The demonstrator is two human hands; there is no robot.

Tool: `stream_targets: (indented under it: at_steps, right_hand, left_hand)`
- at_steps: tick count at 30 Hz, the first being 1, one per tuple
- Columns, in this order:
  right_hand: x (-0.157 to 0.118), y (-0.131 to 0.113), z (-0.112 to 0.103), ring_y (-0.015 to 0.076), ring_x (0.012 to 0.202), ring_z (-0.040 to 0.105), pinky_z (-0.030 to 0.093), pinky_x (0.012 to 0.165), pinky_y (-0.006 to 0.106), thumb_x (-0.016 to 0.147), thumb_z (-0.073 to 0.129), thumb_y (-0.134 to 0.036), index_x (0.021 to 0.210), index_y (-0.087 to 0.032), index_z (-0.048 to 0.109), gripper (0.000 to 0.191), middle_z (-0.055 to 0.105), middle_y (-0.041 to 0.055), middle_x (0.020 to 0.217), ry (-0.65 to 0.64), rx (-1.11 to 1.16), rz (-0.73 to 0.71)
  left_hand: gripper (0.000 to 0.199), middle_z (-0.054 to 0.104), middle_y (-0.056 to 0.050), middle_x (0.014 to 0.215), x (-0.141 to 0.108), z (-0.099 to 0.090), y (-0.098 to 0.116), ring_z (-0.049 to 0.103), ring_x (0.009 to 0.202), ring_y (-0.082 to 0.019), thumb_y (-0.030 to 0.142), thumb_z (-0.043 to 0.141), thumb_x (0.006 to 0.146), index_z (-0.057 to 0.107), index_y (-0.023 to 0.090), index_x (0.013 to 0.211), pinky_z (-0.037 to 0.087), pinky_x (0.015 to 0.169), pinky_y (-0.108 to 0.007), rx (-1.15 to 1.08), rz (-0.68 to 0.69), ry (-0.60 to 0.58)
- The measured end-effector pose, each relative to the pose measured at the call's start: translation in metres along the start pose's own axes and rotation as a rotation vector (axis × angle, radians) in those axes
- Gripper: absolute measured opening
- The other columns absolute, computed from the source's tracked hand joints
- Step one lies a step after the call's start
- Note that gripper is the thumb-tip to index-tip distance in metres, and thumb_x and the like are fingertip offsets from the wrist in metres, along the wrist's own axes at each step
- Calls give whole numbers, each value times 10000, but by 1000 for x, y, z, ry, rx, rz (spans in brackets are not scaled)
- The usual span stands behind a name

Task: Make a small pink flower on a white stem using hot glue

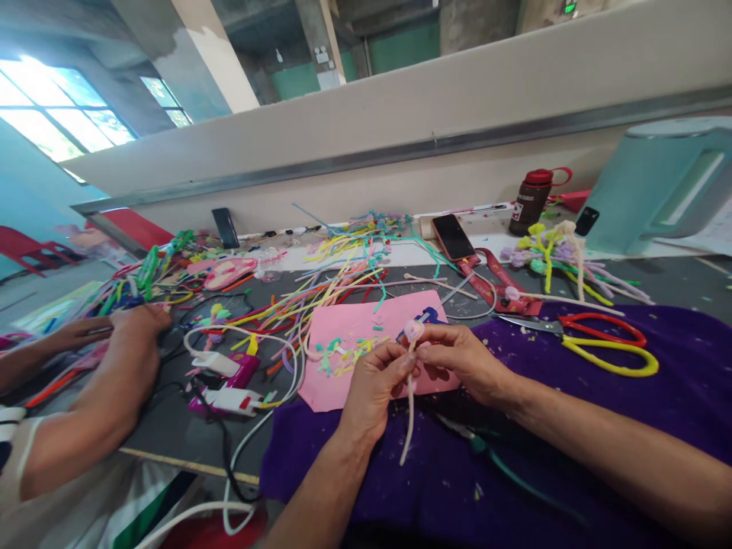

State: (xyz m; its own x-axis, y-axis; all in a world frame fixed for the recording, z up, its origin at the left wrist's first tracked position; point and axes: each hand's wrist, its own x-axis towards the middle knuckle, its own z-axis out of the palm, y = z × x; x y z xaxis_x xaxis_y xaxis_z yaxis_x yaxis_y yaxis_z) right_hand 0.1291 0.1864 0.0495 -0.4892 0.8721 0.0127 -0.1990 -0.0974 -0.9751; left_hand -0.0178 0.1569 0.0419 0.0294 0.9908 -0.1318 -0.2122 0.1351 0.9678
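Between my two hands is a small pipe-cleaner flower with a pale pink head (412,329) and a cream stem (410,419) hanging down. My left hand (374,381) pinches the stem just below the head. The fingers of my right hand (466,358) close on the flower from the other side, by the head. Under my hands lies a pink sheet (332,324) scattered with short green, yellow and white clippings. A purple cloth (343,457) covers the table edge and my lap. Scissors (606,339) with red and yellow handles lie open on the cloth to the right.
Loose pipe cleaners (343,267) spread behind the sheet. A phone (453,238), a bottle (531,202) and a kettle (646,191) stand or lie at the back. Finished flowers (543,252) sit right. Cables and a power strip (229,389) lie left, beside a co-worker's arm (108,396).
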Motion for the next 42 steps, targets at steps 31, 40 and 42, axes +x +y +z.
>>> stream_targets:
  at_steps: [31, 40, 42]
  right_hand:
    - [3, 9, -5, 64, 451, 383, 266, 439, 213, 755, 624, -359, 790, -144, 672, 223, 484, -36, 545, 22, -53, -48]
    - [-2, -1, -5, 86, 541, 493, 359, 514, 214, 852, 486, -286, 645, -156, 605, 272, 505, -15, 625, -76, -386, -241]
    - [1, -1, -8, 75, 488, 489, 342, 473, 206, 832, 502, -265, 695, -153, 616, 210, 530, -23, 606, -81, -318, -147]
  left_hand:
    - [212, 574, 52, 524, -2, 2, -1, 372, 394, -35, 278, 727, 632, 551, 160, 643, 259, 405, -176, 55, 62, 37]
    - [194, 590, 45, 536, -3, -1, 0, 388, 394, -28, 258, 742, 615, 583, 156, 659, 272, 409, -168, 4, 55, 64]
    - [189, 587, 47, 533, -4, -4, 0, 369, 387, -20, 259, 736, 629, 583, 154, 664, 258, 399, -159, 7, 53, 79]
